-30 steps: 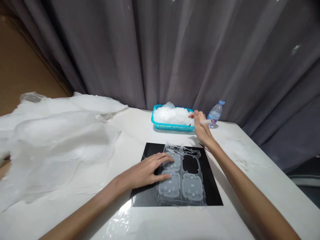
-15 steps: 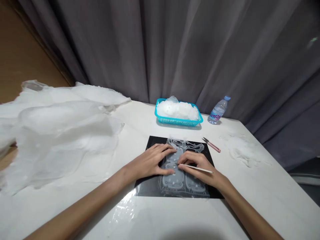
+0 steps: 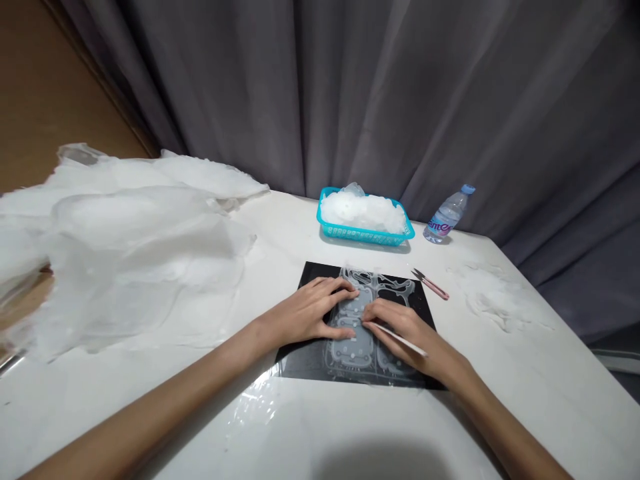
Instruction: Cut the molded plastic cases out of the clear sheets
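Head view: left hand (image 3: 305, 313) lies flat, fingers spread, pressing the left half of the translucent die-cut sheet (image 3: 353, 350) onto the black mat (image 3: 300, 360). Right hand (image 3: 410, 327) pinches a thin white stick (image 3: 400, 341). The stick's long axis runs right to left, with its tip at the sheet's middle, just beside the left thumb.

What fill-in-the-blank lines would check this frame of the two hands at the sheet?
1. The right hand holds a thin white stick over a clear sheet lying on a ____ mat.
2. The left hand lies flat on the sheet, holding ____.
3. The small snips right of the mat have ____ handles.
Missing words: black; nothing; pink.
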`<state>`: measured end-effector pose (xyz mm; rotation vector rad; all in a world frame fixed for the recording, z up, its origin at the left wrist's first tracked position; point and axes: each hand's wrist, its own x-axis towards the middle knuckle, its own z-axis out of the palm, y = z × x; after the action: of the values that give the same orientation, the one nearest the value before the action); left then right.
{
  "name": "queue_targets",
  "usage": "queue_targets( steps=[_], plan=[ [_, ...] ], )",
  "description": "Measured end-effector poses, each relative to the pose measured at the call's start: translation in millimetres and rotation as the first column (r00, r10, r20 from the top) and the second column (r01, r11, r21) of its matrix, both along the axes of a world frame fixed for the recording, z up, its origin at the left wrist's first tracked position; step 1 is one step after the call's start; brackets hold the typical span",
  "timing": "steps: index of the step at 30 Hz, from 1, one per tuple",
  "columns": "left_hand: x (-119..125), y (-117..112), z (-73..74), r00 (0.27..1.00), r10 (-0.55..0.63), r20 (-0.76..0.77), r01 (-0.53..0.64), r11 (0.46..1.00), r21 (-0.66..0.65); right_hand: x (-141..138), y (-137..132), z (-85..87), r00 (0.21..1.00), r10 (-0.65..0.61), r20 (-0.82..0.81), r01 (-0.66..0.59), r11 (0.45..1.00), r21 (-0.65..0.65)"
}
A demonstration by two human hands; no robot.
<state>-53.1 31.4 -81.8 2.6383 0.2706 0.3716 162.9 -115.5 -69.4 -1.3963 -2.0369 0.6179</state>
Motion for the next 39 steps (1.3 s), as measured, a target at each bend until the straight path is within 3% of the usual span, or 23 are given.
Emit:
queue_targets(
  steps=[8,15,19,24,27,28,30,34,37,39],
  plan=[
    [-0.1,1.2,0.5,1.0,0.006,-0.03,-0.006,1.0,-0.009,3.1,-2.8,5.9,0.995,-0.067,-0.077,0.063,0.996,-0.057],
    [-1.1,1.1,-0.3,0.999,0.019,-0.034,-0.021,0.998,-0.059,-0.8,3.3,-12.0,0.996,0.016,0.086,-0.025,0.994,0.102],
    [-1.9,1.3,-2.9,1.0,0.029,-0.012,-0.03,0.993,-0.117,-6.4,3.8,-27.4,0.979,-0.008,0.203,-0.033,0.979,0.199],
    [-0.4,3.3,-3.9,0.996,-0.003,-0.091,-0.016,0.98,-0.198,-3.6,14.9,-22.7,0.993,-0.017,0.115,-0.003,0.985,0.171],
    [0.3,4.3,-2.9,0.985,0.0,-0.172,-0.037,0.976,-0.212,13.0,36.0,-15.6,0.975,-0.216,-0.047,0.221,0.953,0.207],
    [0.1,4.4,-2.6,0.982,-0.002,-0.191,-0.039,0.977,-0.212,19.8,42.8,-14.1,0.939,-0.327,-0.107,0.343,0.914,0.217],
    [-1.0,4.0,-2.3,0.98,-0.003,-0.198,-0.038,0.979,-0.202,31.4,51.3,-11.7,0.88,-0.446,-0.163,0.473,0.855,0.214],
    [-2.5,-0.6,3.1,0.993,0.091,-0.073,-0.102,0.981,-0.165,34.0,41.6,-4.3,0.884,-0.428,-0.187,0.459,0.869,0.183],
    [1.1,-7.6,13.9,0.966,0.257,0.035,-0.242,0.94,-0.242,19.7,22.7,5.6,0.892,-0.383,-0.242,0.423,0.894,0.147],
    [5.9,-12.6,20.3,0.946,0.323,-0.021,-0.297,0.841,-0.451,7.5,11.3,12.6,0.89,-0.356,-0.285,0.403,0.907,0.125]
  ],
)
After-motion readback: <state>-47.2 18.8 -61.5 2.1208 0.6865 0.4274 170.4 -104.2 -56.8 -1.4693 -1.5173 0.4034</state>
